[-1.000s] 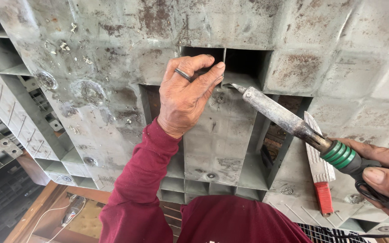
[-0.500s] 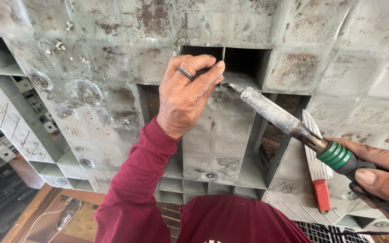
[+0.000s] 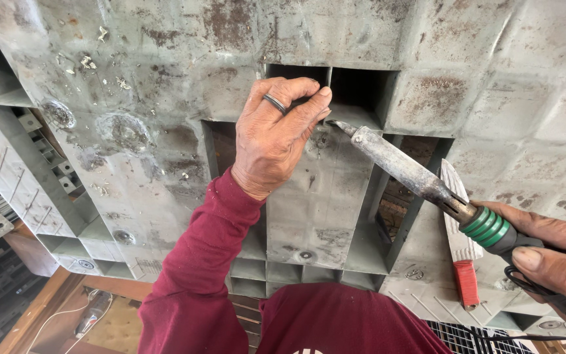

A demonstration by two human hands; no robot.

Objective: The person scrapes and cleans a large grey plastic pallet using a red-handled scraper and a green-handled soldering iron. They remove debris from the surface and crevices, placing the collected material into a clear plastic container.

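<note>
Against the grey plastic pallet point(image 3: 165, 85), left hand point(image 3: 276, 141) pinches something unseen; right hand point(image 3: 551, 252) grips the soldering iron point(image 3: 414, 174) by its handle: rigid, probably light, likely hot-tipped.

Count of items shown. Hands: two, a left hand point(image 3: 276, 134) and a right hand point(image 3: 551, 252). Finger rings: one, a dark ring point(image 3: 274, 103) on the left hand. Soldering irons: one soldering iron point(image 3: 420, 180) with a green-banded handle. Grey plastic pallets: one large pallet point(image 3: 165, 78) fills the view; a second grey pallet point(image 3: 8, 177) shows at the left edge. Red-handled blades: one blade point(image 3: 461, 246), lying near the large pallet's lower right edge.
</note>
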